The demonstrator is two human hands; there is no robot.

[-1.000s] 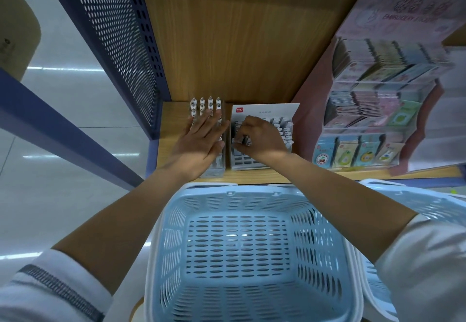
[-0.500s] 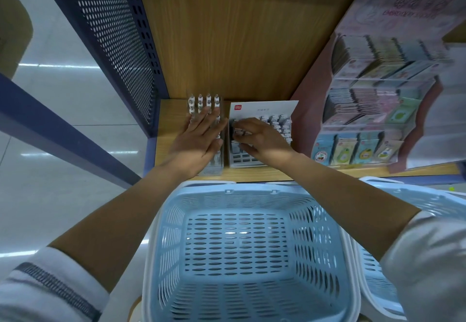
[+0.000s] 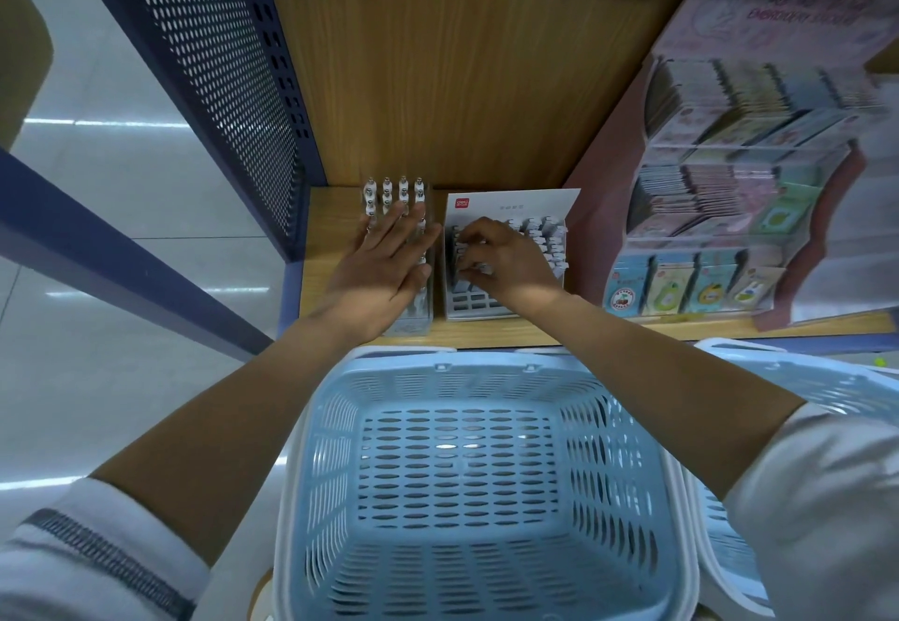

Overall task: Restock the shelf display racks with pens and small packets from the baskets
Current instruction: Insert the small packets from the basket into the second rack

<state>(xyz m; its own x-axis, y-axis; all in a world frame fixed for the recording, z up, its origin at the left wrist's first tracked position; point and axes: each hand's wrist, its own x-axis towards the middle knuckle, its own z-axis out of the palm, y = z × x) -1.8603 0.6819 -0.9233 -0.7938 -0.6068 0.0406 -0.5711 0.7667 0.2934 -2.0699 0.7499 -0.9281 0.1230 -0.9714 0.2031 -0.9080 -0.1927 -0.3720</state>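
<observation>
Clear rack [image 3: 413,311] under flat left hand [image 3: 384,273], fingers [image 3: 391,225] wide; right hand [image 3: 513,265] fingers pinch a pen [image 3: 479,269].

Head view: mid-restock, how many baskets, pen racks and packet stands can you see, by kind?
Blue baskets: 2
Pen racks: 2
Packet display stand: 1
Total: 5

Upright white pens [image 3: 395,190] fill the clear rack [image 3: 413,315] beside the gridded white rack [image 3: 474,305], behind the blue basket [image 3: 311,474].
</observation>
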